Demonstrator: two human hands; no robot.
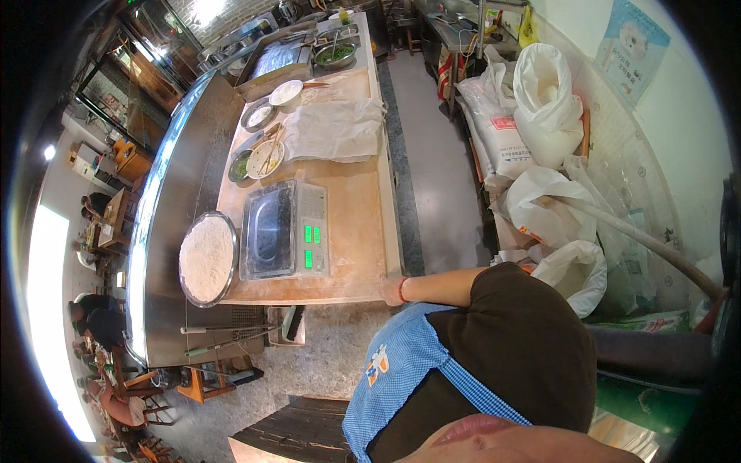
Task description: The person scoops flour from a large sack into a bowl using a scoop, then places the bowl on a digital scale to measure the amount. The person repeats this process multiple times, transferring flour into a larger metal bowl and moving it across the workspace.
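Observation:
My right hand [392,290], with a red bracelet at its wrist, rests at the near corner of the wooden work table [359,226]. Its fingers are too small and blurred to make out. My left hand is out of view. On the tabletop lies a digital scale [283,228] with a dusty tray and lit green displays. Beside it, at the table's side edge, stands a metal bowl of flour [207,258]. Past the scale are a white bowl [266,160] with chopsticks across it and a bowl of chopped greens [239,166].
A white cloth [333,132] covers part of the tabletop. Further along stand two bowls of white contents and a metal bowl of greens [336,55]. Flour sacks [547,116] line the wall across the aisle. A broom [292,324] lies below the table. People sit at tables beyond the counter.

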